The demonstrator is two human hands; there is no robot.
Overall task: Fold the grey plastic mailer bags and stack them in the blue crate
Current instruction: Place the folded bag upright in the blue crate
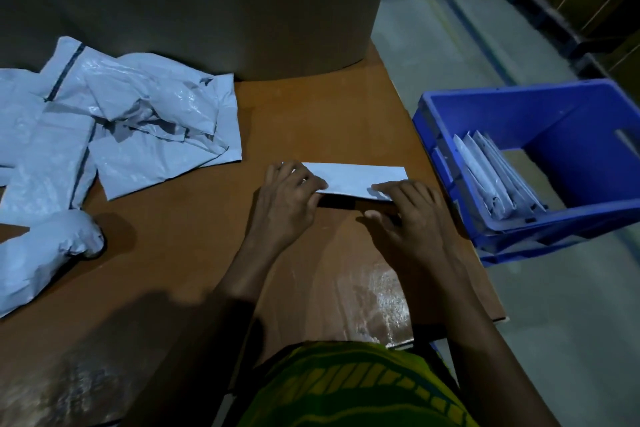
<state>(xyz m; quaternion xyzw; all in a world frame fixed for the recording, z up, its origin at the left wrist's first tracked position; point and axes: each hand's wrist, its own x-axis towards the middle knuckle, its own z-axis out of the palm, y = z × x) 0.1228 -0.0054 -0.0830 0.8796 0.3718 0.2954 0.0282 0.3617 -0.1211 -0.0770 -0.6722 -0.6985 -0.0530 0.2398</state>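
The fingers of the left hand (289,196) lie spread and flat on the left end of the folded mailer (349,180), tips pinning its near edge, while the right hand (414,218) presses its fingertips on the near right corner with the thumb held apart just below, off the plastic; neither hand grips, both press down. Between the two sets of fingertips the bag is a narrow strip lying flat on the brown table (194,253), its far edge running straight beyond the knuckles. The step in hand looks to be setting the crease, and it would go best by keeping one hand planted as an anchor and sliding the other along the fold, so trapped air escapes and the slick plastic does not spring open. Just right of the right fingers, off the table's edge, sits the blue crate (571,166), with folded bags (495,177) leaning on edge against its near left wall; the new strip should match their width. Well left of the left fingers lies the crumpled heap of unfolded mailers (114,128), waiting.
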